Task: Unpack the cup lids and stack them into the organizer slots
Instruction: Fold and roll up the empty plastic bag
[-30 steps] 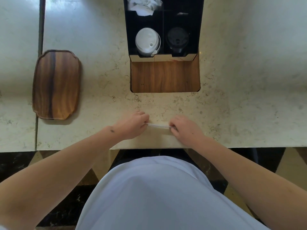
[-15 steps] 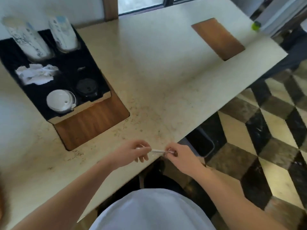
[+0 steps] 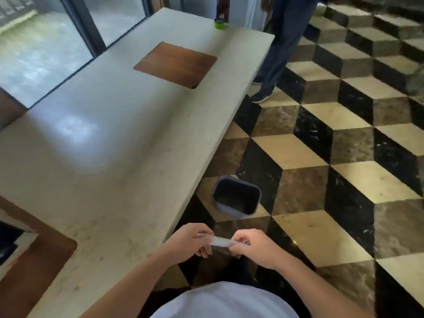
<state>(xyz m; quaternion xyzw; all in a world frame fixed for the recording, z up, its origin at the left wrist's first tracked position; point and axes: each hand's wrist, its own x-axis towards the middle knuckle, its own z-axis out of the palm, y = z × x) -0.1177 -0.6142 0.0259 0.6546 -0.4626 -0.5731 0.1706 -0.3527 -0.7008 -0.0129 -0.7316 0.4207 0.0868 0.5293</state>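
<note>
A thin strip of clear plastic wrapping is stretched between my two hands, off the counter's edge and above the floor. My left hand pinches its left end and my right hand pinches its right end. Only a black corner of the organizer shows at the far left edge, beside a wooden inset. No cup lids are in view.
The pale stone counter runs away to the upper left, with a second wooden inset and a green-capped item at its far end. A dark waste bin stands on the checkered floor. A person's legs stand near the counter's end.
My view has swung right, away from the organizer toward the floor and bin. Both hands, still pinching the plastic strip, have come off the counter and hang over the floor.
</note>
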